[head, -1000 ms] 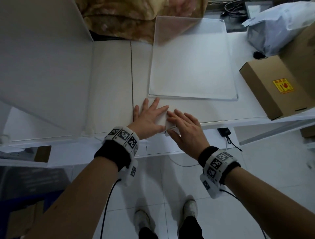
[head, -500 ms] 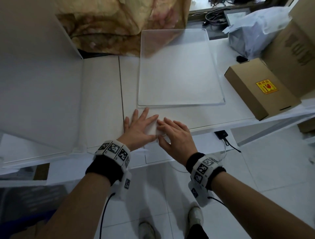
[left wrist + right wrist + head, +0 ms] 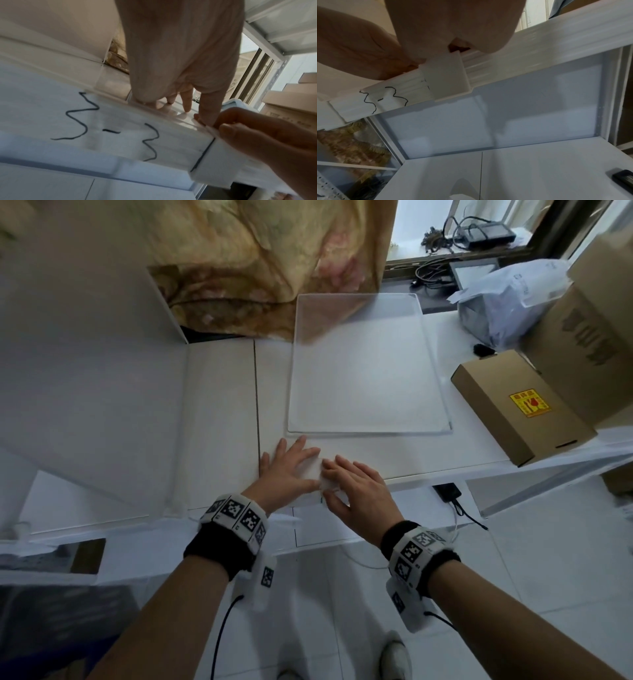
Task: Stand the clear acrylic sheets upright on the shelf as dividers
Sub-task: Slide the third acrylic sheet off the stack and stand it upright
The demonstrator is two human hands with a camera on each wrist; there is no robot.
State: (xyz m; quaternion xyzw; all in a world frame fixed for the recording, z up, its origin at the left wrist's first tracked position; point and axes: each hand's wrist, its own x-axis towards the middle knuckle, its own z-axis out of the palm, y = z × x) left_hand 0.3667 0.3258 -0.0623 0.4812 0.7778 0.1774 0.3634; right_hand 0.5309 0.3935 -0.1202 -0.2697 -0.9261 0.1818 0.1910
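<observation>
At the near edge of the flat white shelf (image 3: 222,412), the left hand (image 3: 287,470) lies flat with fingers spread; just right of it, touching, the right hand (image 3: 356,491) pinches a small white clip-like bracket (image 3: 448,78) hooked over that edge. Just beyond the fingertips lies the clear rectangular acrylic sheet (image 3: 366,371), flat, untouched; far right stands a brown cardboard box (image 3: 520,409).
</observation>
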